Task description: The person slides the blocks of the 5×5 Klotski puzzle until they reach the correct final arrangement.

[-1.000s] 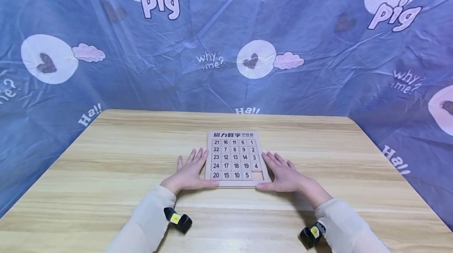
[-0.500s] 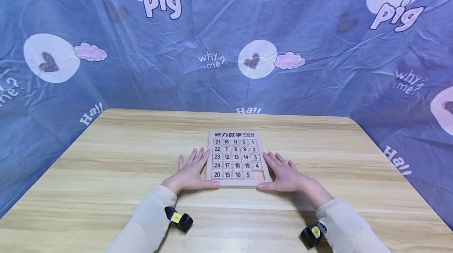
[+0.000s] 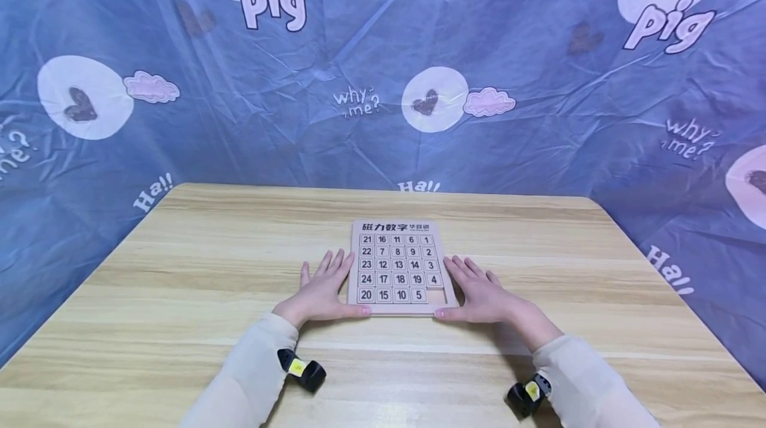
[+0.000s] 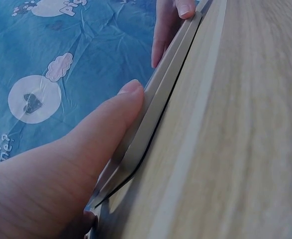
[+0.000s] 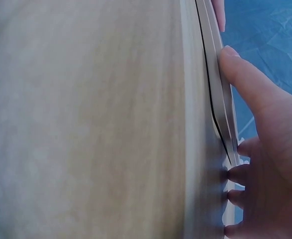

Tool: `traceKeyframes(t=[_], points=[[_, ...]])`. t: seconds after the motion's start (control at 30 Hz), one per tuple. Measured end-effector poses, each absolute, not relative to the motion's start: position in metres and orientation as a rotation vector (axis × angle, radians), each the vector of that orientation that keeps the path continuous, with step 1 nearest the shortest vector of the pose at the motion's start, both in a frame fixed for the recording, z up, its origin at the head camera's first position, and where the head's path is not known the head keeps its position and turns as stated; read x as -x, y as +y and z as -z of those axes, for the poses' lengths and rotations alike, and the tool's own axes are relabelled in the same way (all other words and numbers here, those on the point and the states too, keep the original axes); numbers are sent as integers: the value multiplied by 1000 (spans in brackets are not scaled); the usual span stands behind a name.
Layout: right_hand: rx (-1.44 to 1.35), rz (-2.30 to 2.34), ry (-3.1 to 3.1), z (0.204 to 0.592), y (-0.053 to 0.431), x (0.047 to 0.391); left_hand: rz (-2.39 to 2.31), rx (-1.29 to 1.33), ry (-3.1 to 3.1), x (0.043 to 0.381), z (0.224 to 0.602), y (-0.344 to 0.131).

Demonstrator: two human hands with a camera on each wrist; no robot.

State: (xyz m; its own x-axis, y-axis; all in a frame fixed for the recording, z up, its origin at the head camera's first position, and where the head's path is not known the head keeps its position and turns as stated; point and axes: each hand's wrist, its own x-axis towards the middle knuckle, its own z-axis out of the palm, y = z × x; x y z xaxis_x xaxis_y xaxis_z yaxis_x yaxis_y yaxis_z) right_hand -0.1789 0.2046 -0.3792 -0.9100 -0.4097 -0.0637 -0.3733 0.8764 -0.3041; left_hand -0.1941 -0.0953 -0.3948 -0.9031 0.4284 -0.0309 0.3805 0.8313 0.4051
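A flat number slide puzzle (image 3: 401,309) lies on the table, its rows of numbered tiles facing up and dark lettering along the far edge. Below the 4 tile (image 3: 433,280), the near right corner shows a bare slot. My left hand (image 3: 323,292) rests against the puzzle's left side with fingers straight and spread, thumb on the near left corner. Mirroring it, my right hand (image 3: 481,295) lies along the right side, its thumb on the near right corner. Both wrist views show a thumb on the puzzle's edge, seen side-on in the left (image 4: 148,117) and right wrist views.
The wooden table (image 3: 209,242) has pale grain and rounded far corners. Behind it hangs a blue cloth (image 3: 359,36) printed with words, hearts and clouds. Each light sleeve carries a black wrist camera, one on the left (image 3: 302,369) and one on the right (image 3: 529,396).
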Motion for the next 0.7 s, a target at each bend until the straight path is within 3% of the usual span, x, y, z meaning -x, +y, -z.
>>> traceKeyframes(t=[0.37, 0.7], points=[[660, 402, 2920, 370, 193, 179, -606, -634, 2887, 194, 394, -96], [1023, 209, 2841, 356, 143, 164, -599, -635, 2889, 193, 392, -96]])
